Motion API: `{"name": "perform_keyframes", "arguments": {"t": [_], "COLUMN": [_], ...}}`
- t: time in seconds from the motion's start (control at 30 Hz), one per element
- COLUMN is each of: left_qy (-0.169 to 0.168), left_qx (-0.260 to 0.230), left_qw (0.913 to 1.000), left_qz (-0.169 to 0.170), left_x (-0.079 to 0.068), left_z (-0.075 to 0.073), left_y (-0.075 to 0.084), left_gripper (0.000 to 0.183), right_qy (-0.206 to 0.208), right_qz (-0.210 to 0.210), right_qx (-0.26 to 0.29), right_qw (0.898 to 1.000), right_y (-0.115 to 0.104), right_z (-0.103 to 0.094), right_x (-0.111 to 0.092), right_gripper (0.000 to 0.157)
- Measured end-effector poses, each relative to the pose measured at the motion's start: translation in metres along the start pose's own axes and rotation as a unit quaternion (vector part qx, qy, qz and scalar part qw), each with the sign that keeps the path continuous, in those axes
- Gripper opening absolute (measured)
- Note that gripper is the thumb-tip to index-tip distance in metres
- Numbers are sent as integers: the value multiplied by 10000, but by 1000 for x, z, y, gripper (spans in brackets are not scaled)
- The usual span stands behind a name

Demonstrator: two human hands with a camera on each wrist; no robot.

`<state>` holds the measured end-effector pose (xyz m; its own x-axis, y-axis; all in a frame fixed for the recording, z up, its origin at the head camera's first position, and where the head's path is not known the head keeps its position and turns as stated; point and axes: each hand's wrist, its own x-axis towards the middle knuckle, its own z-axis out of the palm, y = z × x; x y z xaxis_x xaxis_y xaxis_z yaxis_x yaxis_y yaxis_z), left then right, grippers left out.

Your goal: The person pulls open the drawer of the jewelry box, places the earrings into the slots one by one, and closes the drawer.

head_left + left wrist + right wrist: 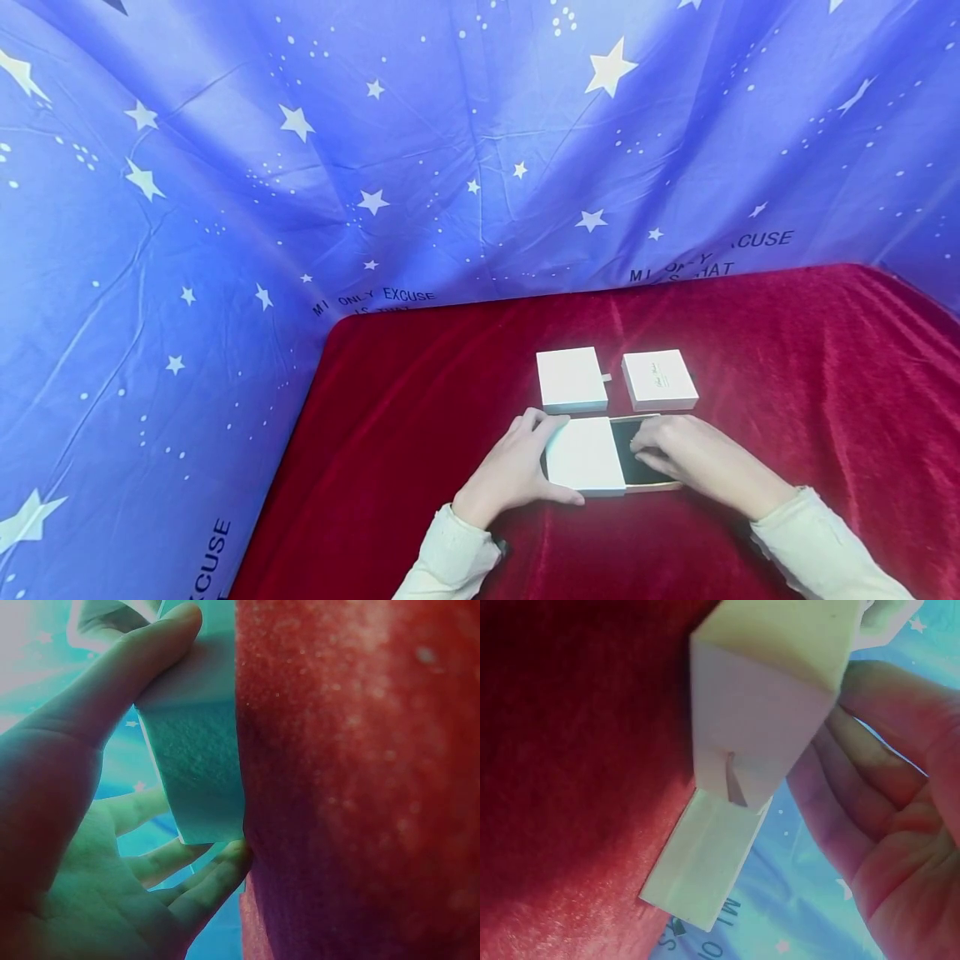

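A white sliding box [585,454] lies on the red cloth with its black-lined drawer [625,450] pulled partway out to the right. My left hand [517,467] grips the box's outer sleeve at the left end, the thumb along the near side and the fingers round the far side. In the left wrist view the thumb presses the sleeve [201,769]. My right hand [693,454] reaches over the drawer's right end, fingers bent down inside. The right wrist view shows the drawer's end wall [761,705] with a ribbon tab [735,780]; the fingertips are hidden behind it, so I cannot tell what they hold.
Just beyond the opened box stand two closed white boxes: one [570,377] with a pull tab on its right, and a printed one [658,379] further right. Red velvet cloth [420,400] covers the table. A blue star-printed curtain [450,233] hangs behind and at the left.
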<state>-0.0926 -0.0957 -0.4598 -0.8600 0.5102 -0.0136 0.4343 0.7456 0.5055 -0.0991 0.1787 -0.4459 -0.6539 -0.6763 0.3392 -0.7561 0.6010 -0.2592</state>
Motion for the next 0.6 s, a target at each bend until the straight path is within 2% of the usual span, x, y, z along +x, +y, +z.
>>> {"name": "perform_keyframes", "arguments": {"t": [0.27, 0.6], "left_qy": [-35, -47], "left_qx": [-55, -95], "left_qw": [10000, 9999], "left_qz": [-34, -48], "left_x": [1, 1], "left_z": [1, 0], "left_y": [-2, -1], "left_gripper": [97, 97], "right_qy": [-197, -107], "right_qz": [96, 63], "right_qx": [-59, -294], "right_qw": [9997, 9995], "right_y": [-4, -5], "right_z": [-2, -3], "right_x": [1, -2], "right_gripper": [39, 39]}}
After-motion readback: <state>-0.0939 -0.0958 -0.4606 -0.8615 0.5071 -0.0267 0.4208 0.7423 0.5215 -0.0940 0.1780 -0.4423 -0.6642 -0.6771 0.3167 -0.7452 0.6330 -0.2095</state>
